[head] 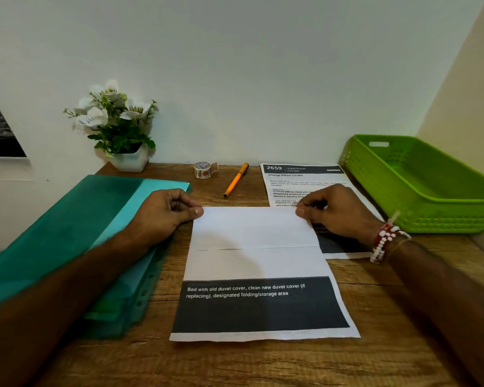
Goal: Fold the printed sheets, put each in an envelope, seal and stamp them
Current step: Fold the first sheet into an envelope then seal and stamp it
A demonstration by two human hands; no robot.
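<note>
1. Our forearms (444, 289) reach in from the near corners, one on each side of the printed sheet (260, 305), which lies flat on the wooden table (375, 325).
2. Nearest us on the sheet is a dark band with white lettering. Beyond the band the paper is white, and a straight line crosses it from side to side.
3. Just left of the sheet lies a stack of green folders (67, 233), with our left forearm resting across it.
4. At the sheet's far left corner, our left hand (162, 213) pinches the paper, thumb on top and the other fingers curled in.
5. At the sheet's far right corner, our right hand (338, 212) pinches the paper the same way. A red and white bead bracelet (384, 241) sits on that wrist.
6. Beyond the sheet and to its right, a second printed sheet (299, 180) lies flat. It is partly covered by our right hand and by the first sheet's far right corner.
7. Well right of the sheet stands a green basket (430, 196), near the wall.
8. Beyond the sheet's far edge lies an orange pen (236, 180), and a small sticker roll (202, 170) stands just left of it.
9. Farther left beyond the sheet, a white pot of white flowers (118, 127) stands against the wall.
</note>
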